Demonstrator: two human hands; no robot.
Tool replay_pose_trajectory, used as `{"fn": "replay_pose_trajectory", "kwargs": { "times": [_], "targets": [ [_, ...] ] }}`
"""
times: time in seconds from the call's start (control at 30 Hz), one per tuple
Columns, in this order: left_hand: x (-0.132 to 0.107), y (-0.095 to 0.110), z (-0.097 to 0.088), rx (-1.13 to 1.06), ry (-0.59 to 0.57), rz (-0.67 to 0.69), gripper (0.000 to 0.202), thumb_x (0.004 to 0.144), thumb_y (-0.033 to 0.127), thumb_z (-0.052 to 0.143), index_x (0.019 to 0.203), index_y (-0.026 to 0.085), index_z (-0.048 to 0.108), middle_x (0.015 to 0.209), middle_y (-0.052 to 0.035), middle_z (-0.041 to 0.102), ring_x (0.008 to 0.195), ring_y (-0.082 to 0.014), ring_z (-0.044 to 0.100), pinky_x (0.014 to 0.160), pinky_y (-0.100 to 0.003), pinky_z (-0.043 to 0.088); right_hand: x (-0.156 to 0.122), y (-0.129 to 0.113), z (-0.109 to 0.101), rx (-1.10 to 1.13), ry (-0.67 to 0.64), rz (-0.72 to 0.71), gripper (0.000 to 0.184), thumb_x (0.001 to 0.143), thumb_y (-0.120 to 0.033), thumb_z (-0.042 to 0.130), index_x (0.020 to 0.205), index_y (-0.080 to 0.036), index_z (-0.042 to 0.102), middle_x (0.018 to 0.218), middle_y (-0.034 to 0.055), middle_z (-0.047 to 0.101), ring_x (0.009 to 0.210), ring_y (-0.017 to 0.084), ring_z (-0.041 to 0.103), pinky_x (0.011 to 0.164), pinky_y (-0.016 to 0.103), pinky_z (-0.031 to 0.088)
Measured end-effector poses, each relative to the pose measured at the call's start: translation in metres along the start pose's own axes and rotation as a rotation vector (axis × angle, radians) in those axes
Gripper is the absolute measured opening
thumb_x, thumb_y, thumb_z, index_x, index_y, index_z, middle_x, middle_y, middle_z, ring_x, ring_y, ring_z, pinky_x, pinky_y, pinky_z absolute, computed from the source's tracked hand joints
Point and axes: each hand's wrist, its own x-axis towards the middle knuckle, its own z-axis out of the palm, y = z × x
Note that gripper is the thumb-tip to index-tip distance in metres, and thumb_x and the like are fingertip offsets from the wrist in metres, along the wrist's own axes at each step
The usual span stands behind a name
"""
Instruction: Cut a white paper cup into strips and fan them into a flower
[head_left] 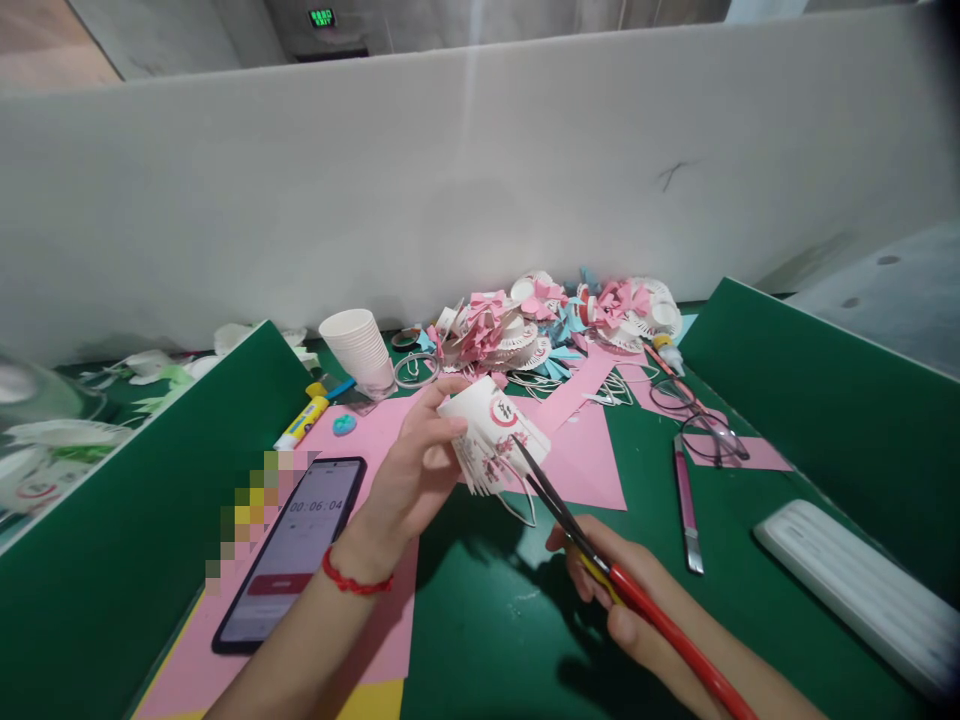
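Observation:
My left hand is closed around a white paper cup with a red mark, held on its side above the green table. The cup's wall is cut into several hanging strips. My right hand grips red-handled scissors, whose dark blades reach up into the cup's cut edge. A red cord circles my left wrist.
A phone showing a timer lies on pink paper at the left. Stacked white cups, a glue stick, a pile of pink, blue and white paper flowers, eyeglasses, a pink craft knife and a white case surround it.

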Motion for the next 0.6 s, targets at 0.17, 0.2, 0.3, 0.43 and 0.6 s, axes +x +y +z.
{"fn": "replay_pose_trajectory", "kwargs": {
  "times": [0.17, 0.2, 0.3, 0.43, 0.6],
  "targets": [
    [-0.002, -0.004, 0.0, 0.022, -0.111, -0.044, 0.028, 0.062, 0.014, 0.059, 0.088, 0.018, 0.051, 0.104, -0.0072, 0.061, 0.079, -0.0196, 0.06, 0.061, -0.027, 0.048, 0.003, 0.002, 0.001, 0.009, -0.006, -0.003, 0.069, 0.071, -0.075, 0.034, 0.104, -0.018, 0.052, 0.069, 0.0013, 0.048, 0.058, 0.014, 0.042, 0.051, 0.024, 0.035],
    [-0.003, -0.005, 0.001, 0.034, -0.128, -0.049, 0.027, 0.063, 0.015, 0.06, 0.088, 0.018, 0.051, 0.106, -0.0075, 0.061, 0.082, -0.0204, 0.06, 0.062, -0.028, 0.048, 0.004, 0.004, 0.002, 0.017, -0.009, -0.003, 0.071, 0.069, -0.077, 0.033, 0.103, -0.018, 0.052, 0.067, 0.0008, 0.048, 0.056, 0.013, 0.041, 0.05, 0.023, 0.034],
    [-0.004, -0.008, 0.002, 0.071, -0.138, -0.044, 0.022, 0.067, 0.02, 0.061, 0.087, 0.019, 0.052, 0.107, -0.0066, 0.06, 0.084, -0.02, 0.059, 0.064, -0.027, 0.047, 0.006, 0.009, 0.003, 0.042, -0.019, 0.001, 0.075, 0.066, -0.079, 0.032, 0.105, -0.018, 0.051, 0.064, -0.0007, 0.047, 0.052, 0.012, 0.039, 0.047, 0.023, 0.031],
    [-0.004, -0.006, 0.003, 0.075, -0.055, 0.008, 0.017, 0.068, 0.018, 0.061, 0.083, 0.02, 0.052, 0.097, -0.003, 0.062, 0.074, -0.0151, 0.059, 0.059, -0.024, 0.046, 0.005, 0.007, 0.001, 0.038, -0.027, -0.004, 0.074, 0.068, -0.078, 0.032, 0.107, -0.018, 0.05, 0.065, -0.0001, 0.049, 0.053, 0.012, 0.041, 0.047, 0.023, 0.032],
    [0.0, 0.002, 0.001, 0.052, 0.08, 0.061, 0.019, 0.063, 0.015, 0.063, 0.078, 0.019, 0.053, 0.071, 0.003, 0.059, 0.057, -0.0091, 0.054, 0.053, -0.019, 0.044, 0.004, 0.004, -0.001, 0.037, -0.055, 0.008, 0.071, 0.07, -0.076, 0.033, 0.108, -0.019, 0.049, 0.069, 0.001, 0.049, 0.056, 0.014, 0.042, 0.05, 0.024, 0.035]
  ]
}}
